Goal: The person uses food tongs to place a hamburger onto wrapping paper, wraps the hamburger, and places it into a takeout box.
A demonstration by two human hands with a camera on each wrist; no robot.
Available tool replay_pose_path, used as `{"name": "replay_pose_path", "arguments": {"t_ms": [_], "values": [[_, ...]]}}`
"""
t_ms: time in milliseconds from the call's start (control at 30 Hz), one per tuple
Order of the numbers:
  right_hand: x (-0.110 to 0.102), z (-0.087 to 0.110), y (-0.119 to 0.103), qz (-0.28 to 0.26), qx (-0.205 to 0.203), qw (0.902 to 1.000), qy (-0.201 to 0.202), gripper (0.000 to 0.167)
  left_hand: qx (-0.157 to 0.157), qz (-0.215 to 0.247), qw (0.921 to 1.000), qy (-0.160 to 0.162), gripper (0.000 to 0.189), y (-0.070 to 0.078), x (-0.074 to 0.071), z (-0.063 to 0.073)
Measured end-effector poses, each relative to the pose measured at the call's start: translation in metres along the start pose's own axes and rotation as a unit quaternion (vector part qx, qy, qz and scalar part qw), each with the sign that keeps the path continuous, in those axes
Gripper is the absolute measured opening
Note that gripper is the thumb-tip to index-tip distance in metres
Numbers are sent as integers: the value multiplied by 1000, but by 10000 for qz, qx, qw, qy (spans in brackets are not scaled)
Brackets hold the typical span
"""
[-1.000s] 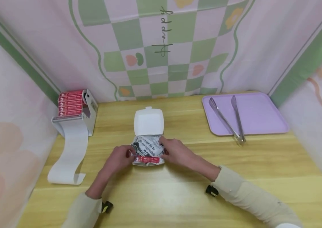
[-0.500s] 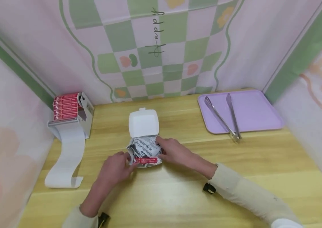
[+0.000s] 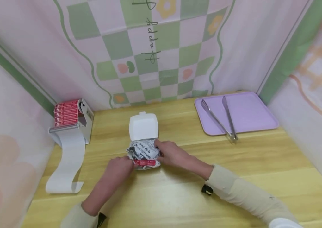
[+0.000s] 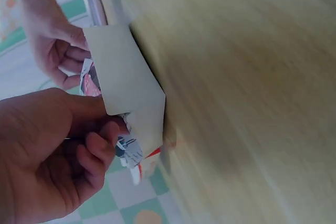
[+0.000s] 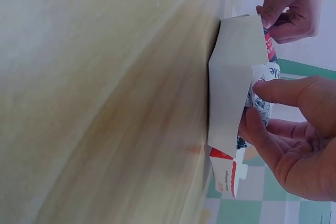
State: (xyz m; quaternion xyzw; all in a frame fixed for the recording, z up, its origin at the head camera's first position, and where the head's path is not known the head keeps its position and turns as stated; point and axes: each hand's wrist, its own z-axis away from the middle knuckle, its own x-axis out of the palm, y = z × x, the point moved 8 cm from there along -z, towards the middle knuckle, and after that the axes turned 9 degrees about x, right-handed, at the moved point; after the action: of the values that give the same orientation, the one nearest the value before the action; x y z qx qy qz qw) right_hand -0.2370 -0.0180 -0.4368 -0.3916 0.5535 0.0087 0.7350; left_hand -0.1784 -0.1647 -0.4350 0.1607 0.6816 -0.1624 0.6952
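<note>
A white clamshell burger box (image 3: 144, 126) stands with its lid open on the wooden table. Inside it sits a wrapped burger (image 3: 142, 148), its newspaper-print paper crossed by a red label strip. At the front left corner, my left hand (image 3: 118, 169) pinches the wrapper with curled fingers; the fingertips are partly hidden behind the box wall in the left wrist view. From the right side, my right hand (image 3: 173, 153) holds the wrapped burger, thumb and fingers bent against paper and box rim (image 5: 231, 98).
At the left, a label dispenser (image 3: 72, 117) holds red stickers, and a long white backing strip (image 3: 71, 164) curls down from it. Back right lies a purple tray (image 3: 249, 110) with metal tongs (image 3: 218, 118) jutting over its front edge. Patterned curtains (image 3: 164, 63) enclose the table.
My left hand has turned and closed its fingers at the box's front left corner, where the wrapper edge was lifted. My right hand stays at the right side. The head view has shifted slightly.
</note>
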Motion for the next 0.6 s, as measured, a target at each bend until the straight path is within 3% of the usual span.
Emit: {"name": "replay_pose_path", "arguments": {"t_ms": [100, 167, 300, 433, 500, 600], "values": [[0, 0, 1, 37, -11, 10000, 60, 33, -110, 646, 9978, 118, 23, -5, 4, -1], [1, -1, 1, 26, -35, 9999, 95, 33, -223, 1214, 9921, 234, 24, -11, 9, -2], [1, -2, 1, 18, -24, 9999, 161, 32, -366, 2140, 9760, 177, 25, -18, 18, 0], [-1, -4, 3, -31, -66, 9998, 165, 32, -427, 2860, 9573, 44, 24, -27, 15, 0], [-1, -4, 4, -90, -98, 9999, 82, 32, -646, 2988, 9519, 191, 20, -38, 9, 1], [0, -5, 4, -175, -97, 9998, -30, 34, -1080, 2891, 9499, 494, 8, -57, 4, -3]]}}
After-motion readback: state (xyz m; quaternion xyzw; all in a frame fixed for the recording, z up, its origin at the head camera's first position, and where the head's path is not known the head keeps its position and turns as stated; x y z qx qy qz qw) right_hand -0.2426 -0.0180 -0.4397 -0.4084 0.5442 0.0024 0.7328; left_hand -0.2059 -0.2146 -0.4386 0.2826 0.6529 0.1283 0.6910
